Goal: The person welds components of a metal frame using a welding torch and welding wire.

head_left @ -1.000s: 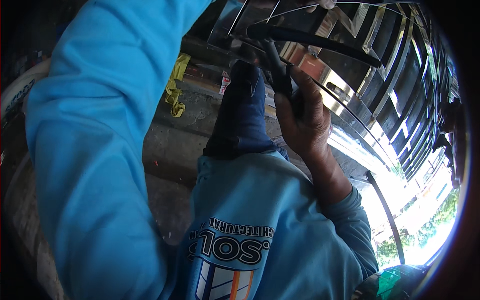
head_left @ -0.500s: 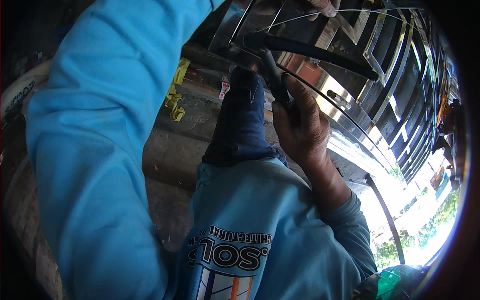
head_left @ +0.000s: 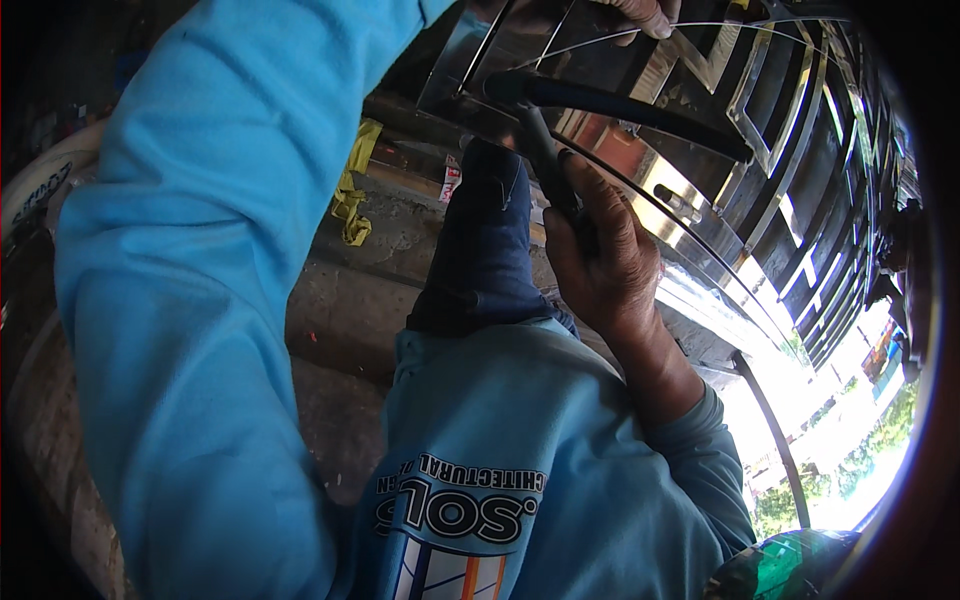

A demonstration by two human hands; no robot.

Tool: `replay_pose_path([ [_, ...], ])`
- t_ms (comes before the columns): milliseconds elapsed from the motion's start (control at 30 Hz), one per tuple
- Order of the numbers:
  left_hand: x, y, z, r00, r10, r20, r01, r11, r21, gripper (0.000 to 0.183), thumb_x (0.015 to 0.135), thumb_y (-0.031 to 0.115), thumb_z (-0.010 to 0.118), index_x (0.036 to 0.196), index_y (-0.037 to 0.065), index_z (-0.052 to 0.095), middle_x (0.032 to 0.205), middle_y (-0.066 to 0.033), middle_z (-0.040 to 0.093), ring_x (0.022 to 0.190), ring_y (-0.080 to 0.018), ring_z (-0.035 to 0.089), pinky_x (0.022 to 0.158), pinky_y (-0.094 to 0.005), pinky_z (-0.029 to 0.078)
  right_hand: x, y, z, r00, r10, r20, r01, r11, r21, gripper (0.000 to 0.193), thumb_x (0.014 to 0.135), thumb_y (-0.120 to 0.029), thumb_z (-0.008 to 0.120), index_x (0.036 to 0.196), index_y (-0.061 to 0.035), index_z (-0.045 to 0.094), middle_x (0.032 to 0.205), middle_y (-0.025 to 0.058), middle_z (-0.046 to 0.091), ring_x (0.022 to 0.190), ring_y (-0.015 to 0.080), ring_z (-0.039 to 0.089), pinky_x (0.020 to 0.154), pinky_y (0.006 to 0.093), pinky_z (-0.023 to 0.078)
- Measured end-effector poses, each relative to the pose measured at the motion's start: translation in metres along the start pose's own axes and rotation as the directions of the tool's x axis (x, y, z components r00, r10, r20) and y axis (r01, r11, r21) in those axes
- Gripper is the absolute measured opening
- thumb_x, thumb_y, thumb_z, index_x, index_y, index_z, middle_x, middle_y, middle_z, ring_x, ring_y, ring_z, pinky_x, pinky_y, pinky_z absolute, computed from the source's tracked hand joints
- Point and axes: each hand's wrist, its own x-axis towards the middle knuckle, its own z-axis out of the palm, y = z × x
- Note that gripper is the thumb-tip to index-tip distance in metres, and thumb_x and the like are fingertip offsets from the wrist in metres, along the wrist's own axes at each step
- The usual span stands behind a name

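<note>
My right hand (head_left: 612, 245) is closed round the dark handle of a TIG welding torch (head_left: 545, 150). The torch's long black back cap (head_left: 640, 115) points off to the right, and its head lies over a shiny metal panel (head_left: 700, 60) with cut slots and angular openings. Whether the tip touches the metal is hidden. At the top edge my left hand (head_left: 645, 14), partly out of the picture, pinches a thin filler rod (head_left: 590, 42). The rod slants down left toward the torch head.
My leg in dark trousers (head_left: 480, 230) stands below the panel. Left of it a yellow strip of cloth (head_left: 352, 190) hangs by a concrete ledge (head_left: 400, 220). A pale hose (head_left: 50, 175) curves at the far left. Bright daylight and a dark curved bar (head_left: 775, 430) lie to the right.
The torch has tilted slightly, its back cap shifting a little left and down. My left hand and the rod stay almost in place.
</note>
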Motion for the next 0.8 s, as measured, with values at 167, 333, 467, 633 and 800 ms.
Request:
replay_pose_path([
  [167, -0.003, 0.0, -0.001, 0.999, 0.042, -0.009, -0.042, 0.999, -0.001, 0.023, 0.093, 0.024, 0.069, 0.098, 0.002, 0.075, 0.083, -0.006, 0.075, 0.08, -0.0162, 0.066, 0.079, -0.0327, 0.049, -0.001, 0.0, 0.0, 1.0, 0.024, -0.01, -0.024, 1.0, 0.007, 0.054, 0.086, -0.001, 0.072, 0.137, -0.0029, 0.055, 0.116, 0.023, 0.066, 0.097, 0.0359, 0.072, 0.078, 0.0391, 0.059],
  [333, 0.0, -0.003, -0.001, 1.0, 0.025, 0.008, -0.025, 1.0, -0.018, 0.023, 0.094, 0.024, 0.069, 0.097, 0.002, 0.074, 0.083, -0.006, 0.075, 0.078, -0.0158, 0.066, 0.078, -0.0329, 0.049, -0.001, 0.001, -0.001, 1.0, 0.004, 0.012, -0.004, 1.0, -0.005, 0.057, 0.086, -0.001, 0.072, 0.14, -0.0024, 0.051, 0.115, 0.0242, 0.066, 0.096, 0.0371, 0.071, 0.077, 0.0402, 0.059],
  [467, 0.001, -0.006, 0.0, 0.999, 0.03, 0.024, -0.028, 0.998, -0.062, 0.023, 0.094, 0.024, 0.068, 0.098, 0.001, 0.074, 0.083, -0.0064, 0.074, 0.079, -0.0157, 0.066, 0.078, -0.0327, 0.049, 0.001, 0.001, -0.001, 1.0, -0.01, 0.001, 0.01, 1.0, -0.002, 0.058, 0.086, -0.001, 0.072, 0.14, -0.0017, 0.05, 0.115, 0.0246, 0.066, 0.096, 0.0372, 0.071, 0.076, 0.0403, 0.059],
  [633, 0.005, -0.002, 0.003, 1.0, -0.021, -0.001, 0.021, 1.0, 0.016, 0.024, 0.094, 0.024, 0.068, 0.099, 0.001, 0.074, 0.083, -0.0063, 0.074, 0.079, -0.0153, 0.066, 0.078, -0.0326, 0.049, -0.001, 0.006, -0.008, 0.999, -0.043, 0.032, 0.044, 0.998, -0.034, 0.063, 0.087, -0.001, 0.072, 0.144, -0.0022, 0.045, 0.11, 0.0219, 0.066, 0.092, 0.0306, 0.071, 0.076, 0.036, 0.058],
  [800, -0.01, 0.003, 0.004, 0.999, 0.029, -0.034, -0.032, 0.994, -0.101, 0.024, 0.095, 0.026, 0.068, 0.1, 0.002, 0.073, 0.083, -0.0055, 0.074, 0.079, -0.0152, 0.066, 0.078, -0.0322, 0.05, -0.026, 0.003, -0.019, 0.994, 0.083, -0.073, -0.076, 0.992, 0.096, 0.065, 0.092, -0.001, 0.067, 0.149, 0.0021, 0.036, 0.114, 0.0176, 0.063, 0.096, 0.019, 0.066, 0.083, 0.0298, 0.054],
])
